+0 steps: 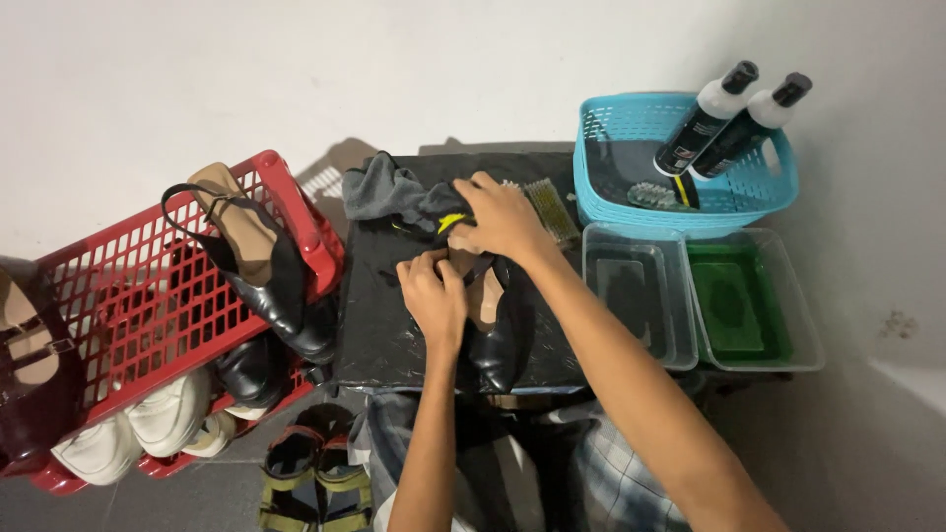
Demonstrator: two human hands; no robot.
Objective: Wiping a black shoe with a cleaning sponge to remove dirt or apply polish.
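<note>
at the far left we see a red basket (148, 296) full of shoes, with sandals (313, 478) on the floor below it. our left hand (434, 296) grips the black shoe (493, 330) lying on the black mat (384, 325). our right hand (503, 219) clutches a grey cloth (394, 192) at the shoe's heel. further right sit two clear tubs (690, 296) and a blue basket (631, 128) with two bottles (729, 113).
</note>
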